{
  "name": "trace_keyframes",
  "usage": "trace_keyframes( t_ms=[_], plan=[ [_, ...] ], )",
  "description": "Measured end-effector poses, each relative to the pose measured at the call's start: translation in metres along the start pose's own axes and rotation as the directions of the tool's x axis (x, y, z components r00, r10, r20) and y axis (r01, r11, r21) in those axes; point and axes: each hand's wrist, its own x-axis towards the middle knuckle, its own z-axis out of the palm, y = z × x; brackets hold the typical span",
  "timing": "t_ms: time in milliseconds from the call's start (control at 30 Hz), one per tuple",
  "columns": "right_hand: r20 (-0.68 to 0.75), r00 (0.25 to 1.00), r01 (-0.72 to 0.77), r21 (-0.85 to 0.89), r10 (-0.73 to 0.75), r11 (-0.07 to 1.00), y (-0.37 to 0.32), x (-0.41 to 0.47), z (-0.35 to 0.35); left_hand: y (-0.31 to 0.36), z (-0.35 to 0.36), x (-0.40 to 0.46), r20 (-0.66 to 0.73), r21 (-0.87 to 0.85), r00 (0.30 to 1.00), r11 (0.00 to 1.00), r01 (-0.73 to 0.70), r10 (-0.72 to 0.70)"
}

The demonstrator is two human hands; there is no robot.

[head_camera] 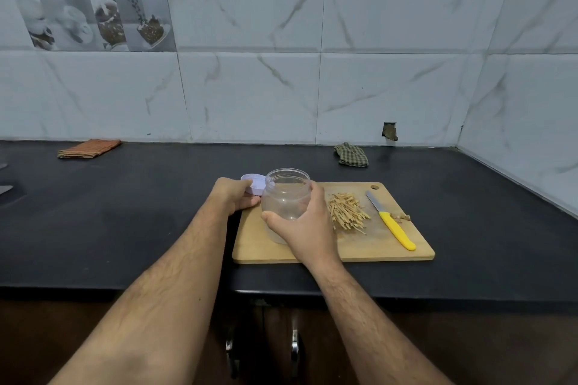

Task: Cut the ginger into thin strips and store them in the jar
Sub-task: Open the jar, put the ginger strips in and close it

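Ginger strips [347, 211] lay heaped in a pale, loose pile on the wooden cutting board [359, 247], right of centre, just beside the right hand [308, 228]. And that board sat on a dark, matte black countertop [140, 212] that ran wide to both sides, its front edge rounded over dark cabinet fronts below. Behind it rose a wall of white marble-look tiles [375, 40] with grey-gold veins, turning a corner on the far right; up at the top left a panel of decorative tiles [87, 0] showed cups and food in muted tones, and low on the wall there was a small broken hole [389, 131]. The clear plastic jar [286, 200] stood open on the left part of the board, looking empty, with the right hand's fingers and thumb wrapped around its side and clamped on it. The left hand [234, 197] had its fingers closed on the white lid [255, 184], held off the jar at the board's far left corner, just beside the jar's rim. A yellow-handled knife [391, 222] rested on the board to the right of the strips, blade pointing away, and a small ginger scrap [403, 217] lay close against its right side. Well back on the counter, an orange striped cloth [89, 148] lay folded flat at the left and a green checked cloth [352, 155] lay bunched near the wall at the right. The jar and the right hand stood between the lid and the strips.
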Motion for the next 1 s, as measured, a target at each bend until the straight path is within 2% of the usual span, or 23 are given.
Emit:
trace_keyframes(
  t_ms=[67, 167, 267, 367, 433, 500, 567, 600, 667, 700, 767, 833, 900, 1000],
  plan=[
    [0.004, 1.000, -0.003, -0.004, 0.004, 1.000, 0.000, 0.001, 0.000, -0.001, -0.001, 0.001, -0.002, 0.073, 1.000, 0.997, -0.002, 0.002],
    [0.016, 1.000, 0.002, -0.003, -0.002, 1.000, -0.001, 0.000, -0.002, -0.001, 0.000, -0.002, -0.086, 0.249, 0.995, 0.968, -0.025, 0.048],
    [0.015, 1.000, -0.001, -0.011, 0.001, 1.000, -0.003, 0.000, -0.002, 0.002, 0.003, -0.018, -0.152, 0.469, 0.980, 0.882, -0.045, 0.131],
    [0.013, 1.000, -0.004, -0.007, 0.004, 1.000, -0.003, 0.000, -0.002, 0.001, 0.005, -0.037, -0.184, 0.571, 0.957, 0.817, -0.081, 0.223],
    [0.030, 1.000, -0.010, -0.003, 0.010, 1.000, -0.004, 0.000, -0.003, -0.010, 0.008, -0.052, -0.194, 0.474, 0.907, 0.845, -0.247, 0.374],
    [0.083, 0.996, -0.024, 0.015, 0.023, 1.000, -0.004, 0.001, -0.006, -0.024, 0.014, -0.076, -0.238, 0.162, 0.847, 0.880, -0.447, 0.475],
    [0.152, 0.988, -0.047, 0.047, 0.040, 0.998, -0.006, 0.000, -0.013, -0.039, 0.023, -0.097, -0.255, -0.110, 0.835, 0.843, -0.526, 0.487],
    [0.185, 0.981, -0.070, 0.077, 0.055, 0.995, -0.008, 0.001, -0.018, -0.045, 0.027, -0.105, -0.224, -0.152, 0.834, 0.828, -0.540, 0.504],
    [0.204, 0.977, -0.090, 0.131, 0.062, 0.987, -0.011, 0.006, -0.032, -0.051, 0.035, -0.119, -0.128, -0.072, 0.811, 0.810, -0.582, 0.571],
    [0.166, 0.985, -0.075, 0.122, 0.054, 0.990, -0.013, 0.013, -0.041, -0.051, 0.037, -0.123, -0.079, -0.007, 0.807, 0.809, -0.587, 0.585],
    [0.043, 0.998, -0.045, 0.011, 0.044, 0.999, -0.010, 0.034, -0.064, -0.049, 0.038, -0.125, -0.014, 0.076, 0.824, 0.822, -0.564, 0.566],
    [-0.014, 0.995, -0.096, -0.182, 0.095, 0.979, -0.004, 0.060, -0.085, -0.047, 0.037, -0.123, 0.021, 0.103, 0.841, 0.836, -0.540, 0.540],
    [0.065, 0.976, -0.174, -0.353, 0.209, 0.920, 0.002, 0.078, -0.094, -0.048, 0.037, -0.118, 0.030, 0.110, 0.848, 0.841, -0.530, 0.530],
    [0.217, 0.934, -0.118, -0.563, 0.284, 0.818, 0.002, 0.085, -0.088, -0.050, 0.038, -0.116, 0.021, 0.132, 0.855, 0.846, -0.517, 0.519]
  ],
)
